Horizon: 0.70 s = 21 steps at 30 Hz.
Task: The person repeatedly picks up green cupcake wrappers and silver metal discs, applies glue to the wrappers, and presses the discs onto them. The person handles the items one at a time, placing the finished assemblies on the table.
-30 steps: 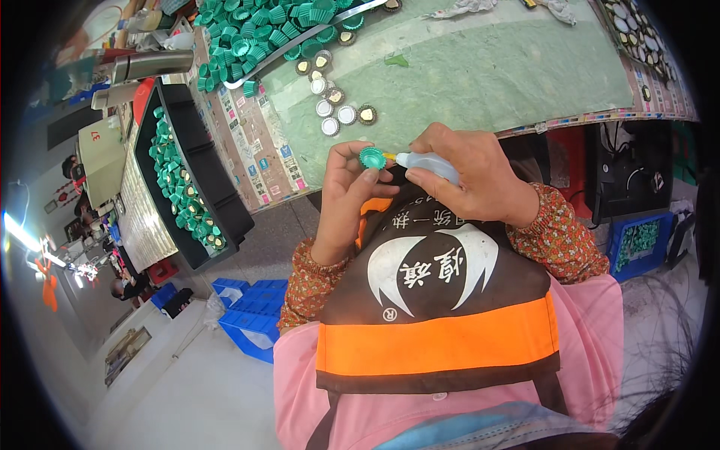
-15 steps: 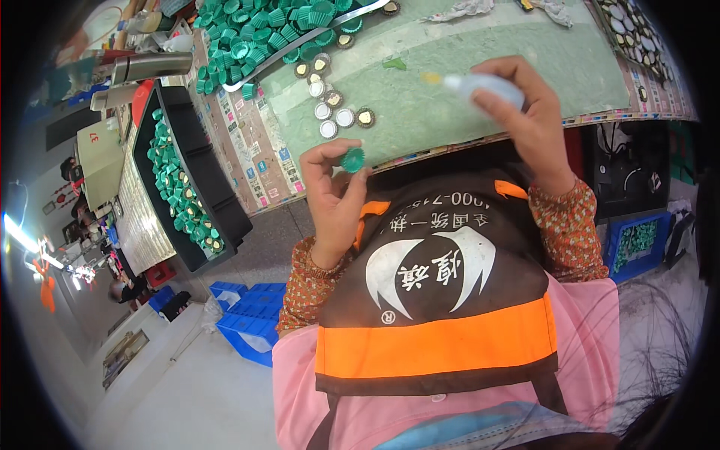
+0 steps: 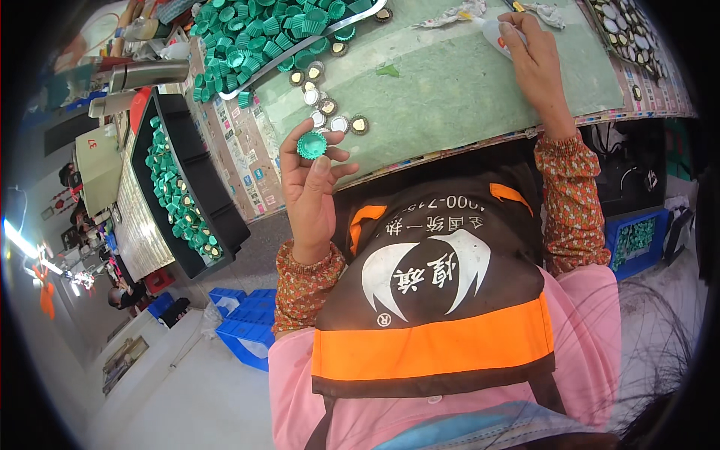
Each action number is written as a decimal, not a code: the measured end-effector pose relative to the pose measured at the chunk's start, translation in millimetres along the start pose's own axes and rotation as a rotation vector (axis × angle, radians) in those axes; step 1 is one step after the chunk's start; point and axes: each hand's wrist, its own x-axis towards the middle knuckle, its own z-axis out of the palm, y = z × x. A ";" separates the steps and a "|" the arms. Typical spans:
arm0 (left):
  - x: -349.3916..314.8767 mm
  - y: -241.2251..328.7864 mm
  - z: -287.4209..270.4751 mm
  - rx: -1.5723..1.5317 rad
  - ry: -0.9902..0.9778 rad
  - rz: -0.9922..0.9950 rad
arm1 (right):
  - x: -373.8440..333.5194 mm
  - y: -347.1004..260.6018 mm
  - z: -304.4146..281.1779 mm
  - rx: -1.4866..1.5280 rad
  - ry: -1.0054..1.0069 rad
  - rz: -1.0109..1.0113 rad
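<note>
Between the thumb and fingers of my left hand (image 3: 309, 187) is a small green pleated cup (image 3: 312, 145), its hollow side facing up. Farther off to the right, my right hand (image 3: 534, 64) has its fingers round a white squeeze bottle (image 3: 496, 39), low over the green tabletop (image 3: 442, 105). The bottle's tip points toward crumpled white paper (image 3: 454, 13); my fingers hide part of its body. Several small round dark-rimmed pieces with pale centres (image 3: 327, 106) lie beyond my left hand. Whether the bottle rests on the table I cannot tell.
A metal-rimmed tray (image 3: 300, 43) heaped with green pleated cups stands at the far left. A black crate (image 3: 196, 161) with more cups is left of the table. Another tray (image 3: 628, 41) of round pieces lies far right. A green scrap (image 3: 388, 70) lies on the tabletop.
My right hand has carried the squeeze bottle away, farther from me, down toward the tabletop. My left hand has moved slightly left and up, turning the cup's hollow side into view.
</note>
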 end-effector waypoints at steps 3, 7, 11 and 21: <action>-2.6 -2.6 -5.9 -0.019 0.017 -0.009 | 0.4 -32.2 1.7 -0.373 0.110 -0.109; -5.5 -2.4 -10.3 -0.035 0.066 -0.026 | -7.6 -76.5 13.2 -0.180 0.085 -0.416; -7.2 -3.8 -14.4 -0.058 0.099 -0.020 | -49.6 -130.3 46.2 0.066 -0.398 -0.394; -17.5 -2.0 -16.9 -0.305 -0.007 -0.239 | -60.1 -137.1 63.8 0.064 -0.449 -0.463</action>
